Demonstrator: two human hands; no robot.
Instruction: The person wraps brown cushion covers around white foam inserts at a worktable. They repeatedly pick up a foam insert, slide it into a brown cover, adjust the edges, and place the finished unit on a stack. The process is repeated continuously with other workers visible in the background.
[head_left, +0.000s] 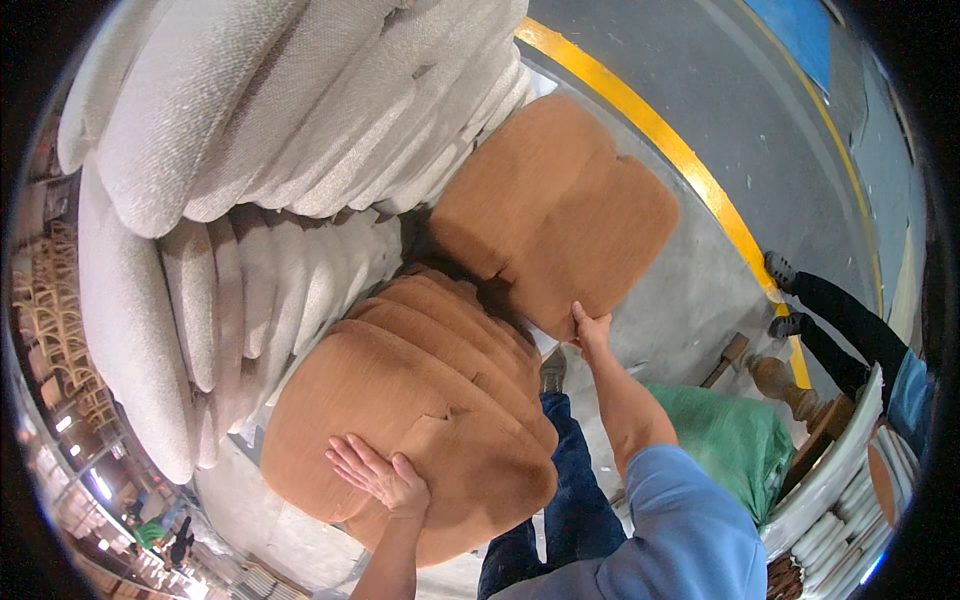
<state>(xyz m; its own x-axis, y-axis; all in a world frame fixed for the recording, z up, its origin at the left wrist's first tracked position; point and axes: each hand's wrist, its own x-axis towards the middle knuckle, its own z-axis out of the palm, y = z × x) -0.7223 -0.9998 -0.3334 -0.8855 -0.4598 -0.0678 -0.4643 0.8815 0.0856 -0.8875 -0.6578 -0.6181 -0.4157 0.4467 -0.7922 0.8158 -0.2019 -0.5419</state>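
Note:
A row of orange-brown fabric cushions (370, 390) leans together in front of me. My left hand (385, 480) lies flat on the nearest one, its fingers stretched out. Beyond the row and to the right is another orange-brown cushion (570, 210), wide, with a notch at the middle of its edge. My right hand (592, 328) grips this cushion's near edge, thumb on top and the other fingers mostly hidden beneath. A small crease or tear shows on the nearest cushion's face.
Pale grey textured cushions (270, 110) are packed in two tiers on the left. A green sheet-covered bundle (715, 440) lies to my right, near wooden pieces (785, 385). Another person's legs (840, 320) are at the far right, by a yellow floor line (680, 150).

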